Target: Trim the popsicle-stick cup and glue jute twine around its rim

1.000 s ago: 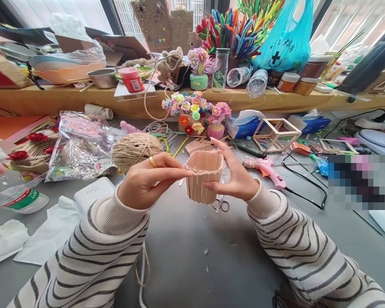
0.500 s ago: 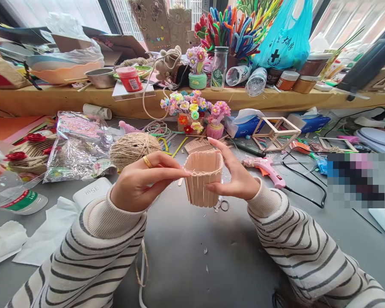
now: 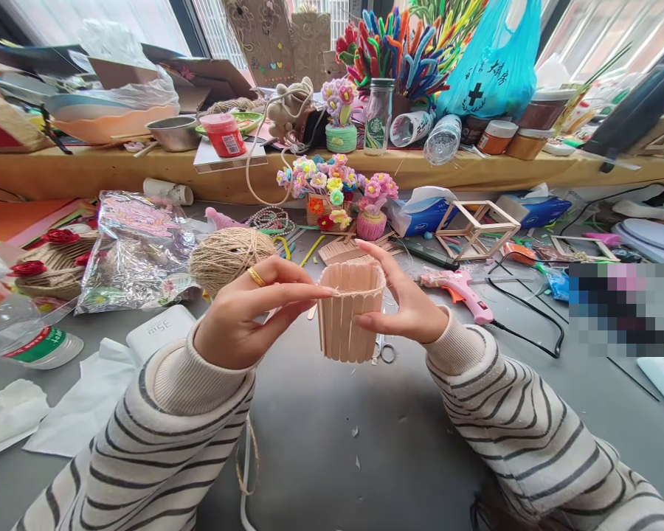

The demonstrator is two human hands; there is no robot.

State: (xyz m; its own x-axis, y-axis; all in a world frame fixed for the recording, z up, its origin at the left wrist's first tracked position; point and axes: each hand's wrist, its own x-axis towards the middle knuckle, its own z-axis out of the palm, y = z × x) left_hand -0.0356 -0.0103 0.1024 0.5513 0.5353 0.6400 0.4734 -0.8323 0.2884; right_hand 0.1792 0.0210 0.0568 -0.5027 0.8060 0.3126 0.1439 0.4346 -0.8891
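A small cup made of upright wooden craft sticks (image 3: 350,324) is held above the table, its opening facing up and slightly toward me. My right hand (image 3: 406,302) grips its right side, thumb on the front wall and fingers behind. At the front left of the rim, the thumb and forefinger of my left hand (image 3: 249,313) are closed together. A thin, fuzzy strand seems to run along that rim; what exactly lies between the left fingertips is hidden. Behind my left hand rests a ball of jute twine (image 3: 229,254). Scissors (image 3: 386,352) lie partly hidden behind the cup.
A pink glue gun (image 3: 465,291) with a black cord lies to the right, near a wooden stick frame (image 3: 479,227). Loose craft sticks (image 3: 343,249) and small flower pots stand behind the cup. At left are a plastic bottle (image 3: 44,346), tissues and a white power bank (image 3: 160,328).
The cup has tipped a little, so more of its front wall shows. My left fingertips have shifted slightly right along the rim. The right hand keeps nearly the same place.
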